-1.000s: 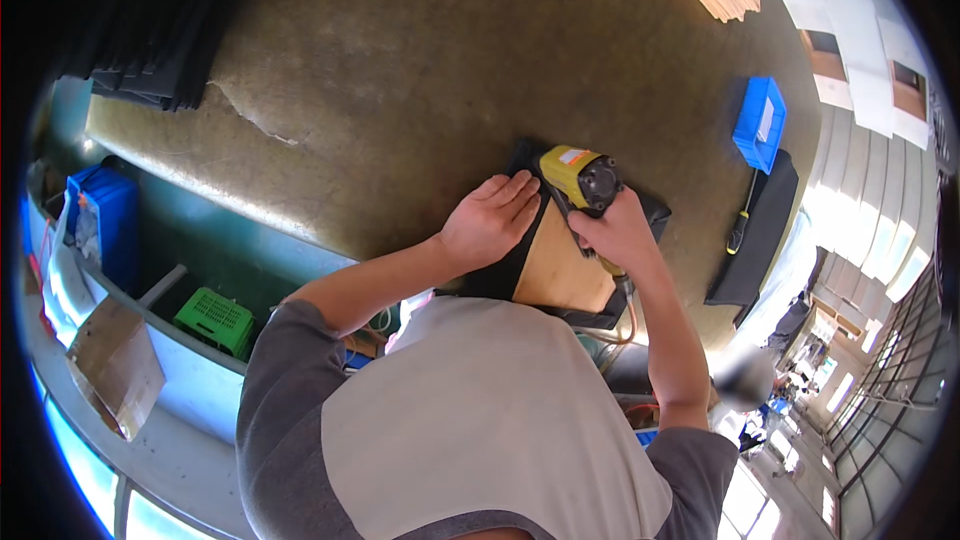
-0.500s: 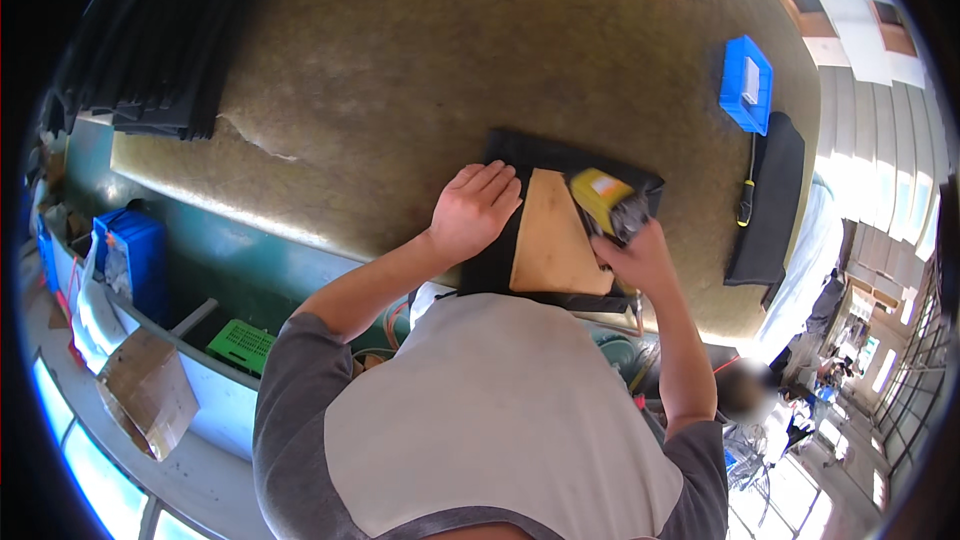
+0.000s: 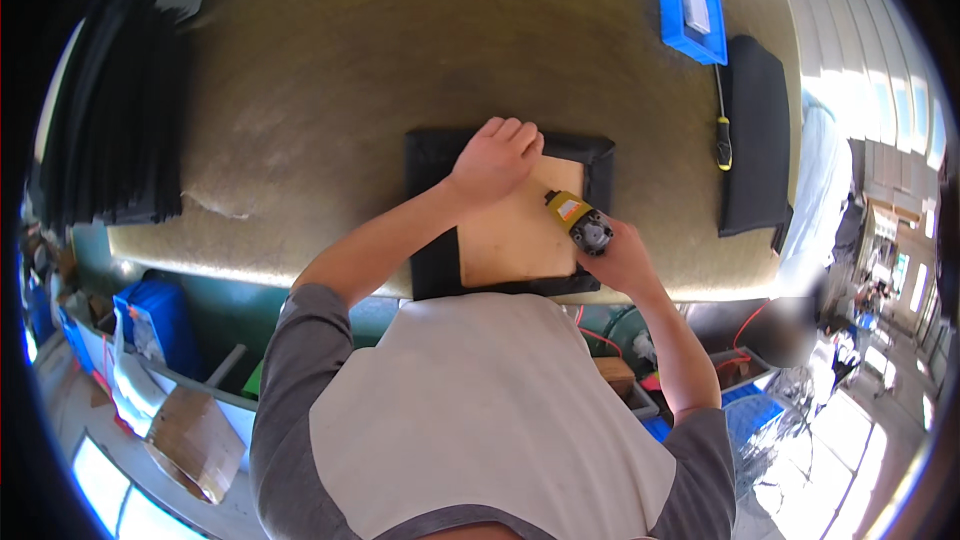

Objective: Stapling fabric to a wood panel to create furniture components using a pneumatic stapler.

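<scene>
A pale wooden board [image 3: 510,240] lies on the table with black fabric [image 3: 432,240] wrapped round its edges, forming a flat panel in front of me. My left hand [image 3: 497,162] is at the panel's far edge, its fingers curled and pressed together on the fabric there. My right hand [image 3: 622,258] grips a yellow and black staple gun [image 3: 578,220] over the right part of the board. The gun's narrow end points toward the far left, near my left hand. Its handle is mostly hidden by the hand.
Folded black fabric pieces [image 3: 115,120] are stacked at the left. At the right are a blue bin [image 3: 692,15], a screwdriver [image 3: 723,140] and a dark padded panel [image 3: 755,140]. Below the table's near edge stand a blue crate [image 3: 165,325] and a cardboard box [image 3: 197,440].
The panel now lies squarer to me. My left hand has gone from lying flat at its left side to curled fingers at the far edge. The staple gun has swung, its nose toward that hand.
</scene>
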Demonstrator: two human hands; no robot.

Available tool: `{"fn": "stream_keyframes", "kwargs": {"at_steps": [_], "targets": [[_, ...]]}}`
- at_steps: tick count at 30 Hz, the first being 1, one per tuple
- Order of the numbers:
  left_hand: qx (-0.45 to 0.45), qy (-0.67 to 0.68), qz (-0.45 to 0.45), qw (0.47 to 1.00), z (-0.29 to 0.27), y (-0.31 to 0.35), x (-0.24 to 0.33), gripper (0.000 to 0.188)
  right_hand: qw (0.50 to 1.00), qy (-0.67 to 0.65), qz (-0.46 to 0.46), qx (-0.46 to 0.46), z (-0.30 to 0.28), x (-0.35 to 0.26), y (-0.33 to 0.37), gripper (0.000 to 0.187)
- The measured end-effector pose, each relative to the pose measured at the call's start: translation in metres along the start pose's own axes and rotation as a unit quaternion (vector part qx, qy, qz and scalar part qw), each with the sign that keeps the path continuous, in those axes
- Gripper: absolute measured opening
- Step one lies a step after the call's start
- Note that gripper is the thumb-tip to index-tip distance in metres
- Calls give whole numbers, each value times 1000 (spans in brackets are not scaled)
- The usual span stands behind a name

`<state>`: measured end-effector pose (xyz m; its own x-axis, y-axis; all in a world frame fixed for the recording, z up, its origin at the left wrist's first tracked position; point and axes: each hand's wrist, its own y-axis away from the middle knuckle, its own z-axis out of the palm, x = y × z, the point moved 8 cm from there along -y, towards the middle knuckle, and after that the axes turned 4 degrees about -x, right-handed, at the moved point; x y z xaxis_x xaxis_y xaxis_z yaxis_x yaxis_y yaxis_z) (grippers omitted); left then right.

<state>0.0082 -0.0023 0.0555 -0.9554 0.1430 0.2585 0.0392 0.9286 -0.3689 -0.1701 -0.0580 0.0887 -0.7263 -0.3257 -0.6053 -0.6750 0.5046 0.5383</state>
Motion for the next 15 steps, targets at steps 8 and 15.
{"fn": "stream_keyframes", "kwargs": {"at_steps": [8, 15], "targets": [[-23, 25, 6, 999, 7, 5, 2, 35, 999, 45, 25, 3, -5, 4, -2, 38], [-19, 8, 14, 1000, 14, 30, 17, 40, 1000, -11, 19, -7, -1, 14, -6, 25]]}}
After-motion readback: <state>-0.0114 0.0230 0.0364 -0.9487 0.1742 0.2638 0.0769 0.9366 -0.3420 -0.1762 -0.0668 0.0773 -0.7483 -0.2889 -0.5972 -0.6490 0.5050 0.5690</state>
